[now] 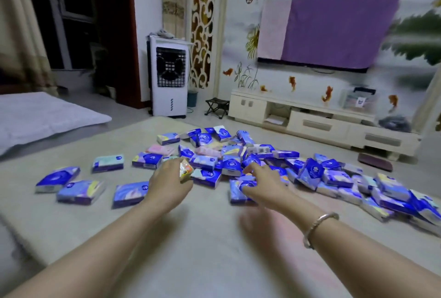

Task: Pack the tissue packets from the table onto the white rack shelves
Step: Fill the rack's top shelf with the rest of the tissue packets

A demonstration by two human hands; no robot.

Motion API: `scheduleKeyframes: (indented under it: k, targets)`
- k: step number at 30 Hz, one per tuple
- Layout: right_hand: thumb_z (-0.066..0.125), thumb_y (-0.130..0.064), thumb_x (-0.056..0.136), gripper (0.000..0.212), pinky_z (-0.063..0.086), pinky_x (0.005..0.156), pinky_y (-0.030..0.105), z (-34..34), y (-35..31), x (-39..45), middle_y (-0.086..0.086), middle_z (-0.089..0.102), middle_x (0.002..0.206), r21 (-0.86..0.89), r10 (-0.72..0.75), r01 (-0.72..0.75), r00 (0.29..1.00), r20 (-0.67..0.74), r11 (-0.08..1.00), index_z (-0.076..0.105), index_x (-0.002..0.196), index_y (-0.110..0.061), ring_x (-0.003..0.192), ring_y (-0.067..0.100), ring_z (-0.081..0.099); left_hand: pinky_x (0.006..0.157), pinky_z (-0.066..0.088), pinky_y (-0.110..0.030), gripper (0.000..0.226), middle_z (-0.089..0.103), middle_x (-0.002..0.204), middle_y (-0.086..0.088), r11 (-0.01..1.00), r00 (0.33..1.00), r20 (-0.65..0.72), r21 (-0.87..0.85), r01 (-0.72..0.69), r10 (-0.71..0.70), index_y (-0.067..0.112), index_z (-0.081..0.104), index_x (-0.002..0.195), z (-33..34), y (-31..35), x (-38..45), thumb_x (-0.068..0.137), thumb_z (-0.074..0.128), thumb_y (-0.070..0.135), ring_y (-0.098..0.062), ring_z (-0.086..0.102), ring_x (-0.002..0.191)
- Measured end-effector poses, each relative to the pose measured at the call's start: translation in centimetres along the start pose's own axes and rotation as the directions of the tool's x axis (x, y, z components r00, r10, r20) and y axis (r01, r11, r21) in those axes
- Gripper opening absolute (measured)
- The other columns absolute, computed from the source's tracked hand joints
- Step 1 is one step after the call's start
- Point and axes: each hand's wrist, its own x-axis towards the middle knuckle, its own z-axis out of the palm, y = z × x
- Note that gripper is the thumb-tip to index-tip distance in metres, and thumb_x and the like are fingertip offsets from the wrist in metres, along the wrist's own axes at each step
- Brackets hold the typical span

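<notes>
A pale desk (195,238) is strewn with mostly blue tissue packets (310,173), heaped right of centre. An orange packet (185,169) is gripped by the left hand (167,178); a blue packet (238,190) is pinched by the right hand (265,184).

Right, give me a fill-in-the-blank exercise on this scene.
1. The left hand holds a small orange-patterned packet, while the right hand reaches onto a ____ tissue packet.
2. The silver bracelet sits on the ____ wrist.
3. The wall-mounted screen is draped with a ____ cloth.

Missing: blue; right; purple
</notes>
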Motion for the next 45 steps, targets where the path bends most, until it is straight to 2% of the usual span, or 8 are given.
scheduleKeyframes:
  k: [4, 8, 16, 21, 26, 29, 35, 45]
  targets:
    - [0.062, -0.035, 0.08, 0.052, 0.035, 0.096, 0.035, 2.5, 0.9, 1.1, 0.008, 0.046, 0.125, -0.05, -0.061, 0.065, 0.995, 0.081, 0.997, 0.044, 0.129, -0.025, 0.12, 0.03, 0.039, 0.113, 0.027, -0.044, 0.074, 0.027, 0.153, -0.009, 0.986, 0.995, 0.087, 0.164, 0.038, -0.053, 0.027, 0.03, 0.146, 2.0, -1.8, 2.0, 0.082, 0.061, 0.046, -0.03, 0.019, 0.143]
    - [0.061, -0.028, 0.078, 0.051, 0.037, 0.098, 0.037, 3.0, 2.2, 1.0, 0.003, 0.043, 0.129, -0.115, -0.137, 0.149, 0.985, 0.105, 0.982, 0.045, 0.126, -0.026, 0.119, 0.027, 0.039, 0.105, 0.033, -0.041, 0.058, 0.034, 0.142, -0.012, 0.949, 0.999, -0.018, 0.31, 0.053, -0.05, 0.022, 0.036, 0.141, 2.9, -1.6, 2.3, 0.088, 0.056, 0.033, -0.034, 0.036, 0.129]
    - [0.065, -0.04, 0.08, 0.057, 0.044, 0.086, 0.03, 0.3, 3.9, -3.9, 0.005, 0.045, 0.127, 0.056, -0.066, 0.063, 0.996, 0.055, 0.996, 0.044, 0.129, -0.02, 0.104, 0.018, 0.051, 0.105, 0.039, -0.037, 0.088, 0.028, 0.138, -0.013, 0.993, 0.983, 0.141, -0.011, 0.12, -0.117, 0.022, 0.03, 0.145, 2.1, 3.5, -1.9, 0.07, 0.074, 0.037, -0.034, 0.042, 0.126]
    - [0.059, -0.032, 0.086, 0.041, 0.05, 0.075, 0.031, -4.1, 4.3, -11.4, 0.004, 0.064, 0.089, 0.523, 0.161, -0.144, 0.987, 0.014, 0.84, 0.045, 0.121, -0.018, 0.075, 0.016, 0.058, 0.076, 0.048, -0.023, 0.073, 0.041, 0.127, -0.004, 0.937, 0.964, 0.251, -0.35, 0.004, 0.09, 0.033, 0.046, 0.132, 1.4, 10.5, -8.2, 0.064, 0.07, 0.033, -0.017, 0.058, 0.098]
    - [0.05, -0.03, 0.093, 0.024, 0.055, 0.086, 0.036, -8.9, 6.2, -20.6, 0.008, 0.063, 0.106, 0.808, 0.268, -0.149, 0.963, -0.011, 0.57, 0.05, 0.112, -0.016, 0.087, 0.02, 0.062, 0.074, 0.05, -0.017, 0.055, 0.058, 0.112, 0.004, 0.742, 0.886, 0.291, -0.665, -0.085, 0.362, 0.031, 0.052, 0.124, 0.4, 18.2, -16.3, 0.076, 0.078, 0.029, -0.007, 0.06, 0.089]
    - [0.048, -0.023, 0.093, 0.021, 0.055, 0.084, 0.034, -11.2, 7.3, -26.8, 0.009, 0.068, 0.113, 0.846, 0.249, -0.067, 0.965, -0.079, 0.529, 0.053, 0.112, -0.016, 0.091, 0.019, 0.067, 0.085, 0.051, -0.028, 0.064, 0.062, 0.115, 0.002, 0.671, 0.841, 0.282, -0.731, -0.124, 0.462, 0.03, 0.056, 0.123, 0.0, 21.9, -21.5, 0.065, 0.082, 0.044, -0.011, 0.064, 0.1]
    - [0.044, -0.018, 0.095, 0.026, 0.051, 0.091, 0.044, -14.8, 9.7, -38.1, 0.019, 0.065, 0.106, 0.917, 0.266, 0.022, 0.954, -0.138, 0.398, 0.061, 0.111, -0.009, 0.094, 0.03, 0.067, 0.06, 0.044, -0.002, 0.043, 0.057, 0.113, 0.011, 0.537, 0.73, 0.168, -0.785, -0.307, 0.662, 0.034, 0.055, 0.114, -0.5, 26.9, -30.9, 0.078, 0.077, 0.024, 0.003, 0.061, 0.092]
    - [0.061, -0.025, 0.089, 0.029, 0.06, 0.068, 0.036, -18.3, 18.6, -45.6, 0.009, 0.072, 0.085, 0.878, 0.453, -0.02, 0.862, -0.227, 0.479, 0.057, 0.11, -0.006, 0.074, 0.019, 0.07, 0.087, 0.053, -0.032, 0.05, 0.058, 0.108, 0.014, 0.39, 0.492, 0.098, -0.749, -0.536, 0.865, 0.03, 0.052, 0.116, 4.7, 34.4, -38.7, 0.075, 0.076, 0.014, -0.006, 0.059, 0.101]
